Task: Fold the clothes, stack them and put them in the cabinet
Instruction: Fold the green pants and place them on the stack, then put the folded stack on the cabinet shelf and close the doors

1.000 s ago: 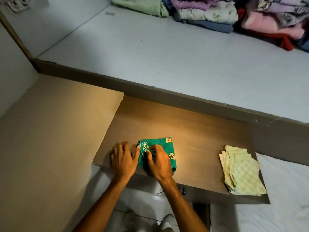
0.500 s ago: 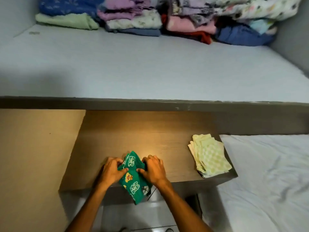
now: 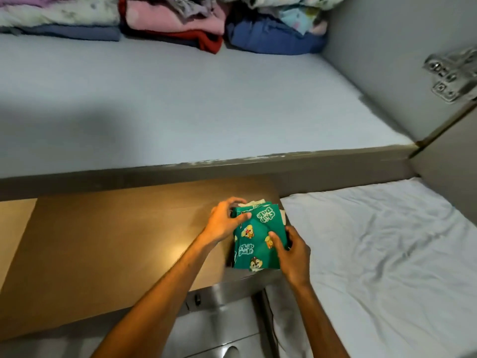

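At the shelf's right end, green garment (image 3: 258, 241) moved onto pale stack, both hands' grip closed on it.

I see a brown wooden counter (image 3: 108, 244) lit warmly near its middle; at its right end lies a folded green cartoon-print garment (image 3: 258, 244) on top of a pale folded piece (image 3: 254, 202) that barely peeks out behind it. Above it, the pale grey cabinet shelf (image 3: 180, 104) carries folded clothes stacks (image 3: 175, 21) along its back. To the right, a white sheeted bed (image 3: 387, 254) lies wrinkled.
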